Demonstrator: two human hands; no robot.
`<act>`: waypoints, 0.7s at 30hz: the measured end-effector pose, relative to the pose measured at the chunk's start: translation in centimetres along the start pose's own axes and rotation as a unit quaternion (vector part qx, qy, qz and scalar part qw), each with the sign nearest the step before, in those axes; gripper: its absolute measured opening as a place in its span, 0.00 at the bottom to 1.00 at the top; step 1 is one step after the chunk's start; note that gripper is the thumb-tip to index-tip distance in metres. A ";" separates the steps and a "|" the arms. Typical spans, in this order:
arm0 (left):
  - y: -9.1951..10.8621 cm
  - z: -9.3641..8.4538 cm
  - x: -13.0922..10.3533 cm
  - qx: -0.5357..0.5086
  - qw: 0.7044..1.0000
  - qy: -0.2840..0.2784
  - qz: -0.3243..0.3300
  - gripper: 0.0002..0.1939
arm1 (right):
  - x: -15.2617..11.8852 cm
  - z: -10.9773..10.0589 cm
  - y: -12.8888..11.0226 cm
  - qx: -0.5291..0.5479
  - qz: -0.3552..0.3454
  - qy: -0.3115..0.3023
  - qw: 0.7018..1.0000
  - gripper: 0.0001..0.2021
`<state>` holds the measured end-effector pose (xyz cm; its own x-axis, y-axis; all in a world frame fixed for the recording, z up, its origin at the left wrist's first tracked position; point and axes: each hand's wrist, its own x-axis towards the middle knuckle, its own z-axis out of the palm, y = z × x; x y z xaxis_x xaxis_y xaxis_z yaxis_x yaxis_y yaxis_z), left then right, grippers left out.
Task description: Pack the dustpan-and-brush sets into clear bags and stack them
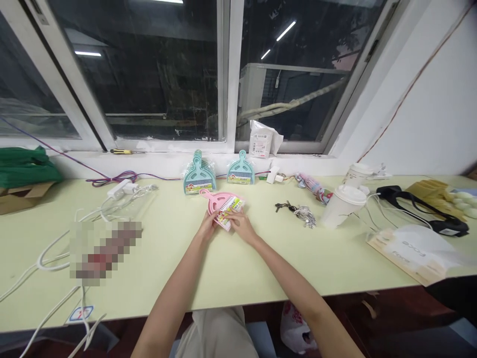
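Both of your hands are together on one thing near the middle of the frame: the pink dustpan set (219, 204), which you hold just above or against the pale green table (134, 293); which of the two, you cannot tell from this angle. Your left hand (207, 226) is closed on its lower left edge. Your right hand (243, 226) is closed on its lower right part, the fingers lying across the printed label. The set tilts, its handle pointing to the upper left and its bristles showing above the label.

Just behind it, at the centre of the frame, you have a stack of turquoise dustpan sets (199, 179) standing upright near the wall. A single turquoise dustpan set (241, 171) stands to the right of that stack, apart from it. Above, on the sill, sits a white packet (261, 140), and farther left along the sill lies a yellow and black screwdriver (121, 151).

To the right of your hands lies a bunch of keys (304, 215), with a lidded white cup (343, 206) beyond it and a second cup (356, 174) behind. Near the right edge of the frame are a black strap (404, 199) and a tissue pack (417, 253). On the left side, white cables (55, 266) loop over the table around a pixelated patch that hides what lies there. A green bag (28, 166) rests on a cardboard box (22, 198) at the far left.
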<state>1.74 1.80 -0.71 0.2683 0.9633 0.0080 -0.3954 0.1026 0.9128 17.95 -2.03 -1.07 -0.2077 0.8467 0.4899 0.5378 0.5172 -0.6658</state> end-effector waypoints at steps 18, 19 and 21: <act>0.6 0.0 -0.3 0.103 0.993 -0.050 0.032 0.34 | 0.8 1.1 3.7 0.454 0.305 0.131 0.827 0.14; 0.7 -0.5 -0.3 0.147 0.987 -0.040 0.041 0.31 | 0.7 0.9 3.8 0.464 0.308 0.136 0.820 0.14; 1.4 -2.0 -0.3 0.267 0.960 0.032 0.072 0.27 | 0.6 0.6 4.0 0.472 0.312 0.146 0.811 0.15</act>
<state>-0.64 2.14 -0.24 0.1834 0.9731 0.1395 0.0876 -0.1575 0.9836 19.45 0.62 -3.77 0.1415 0.9860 -0.0880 -0.4306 -0.0187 -0.9023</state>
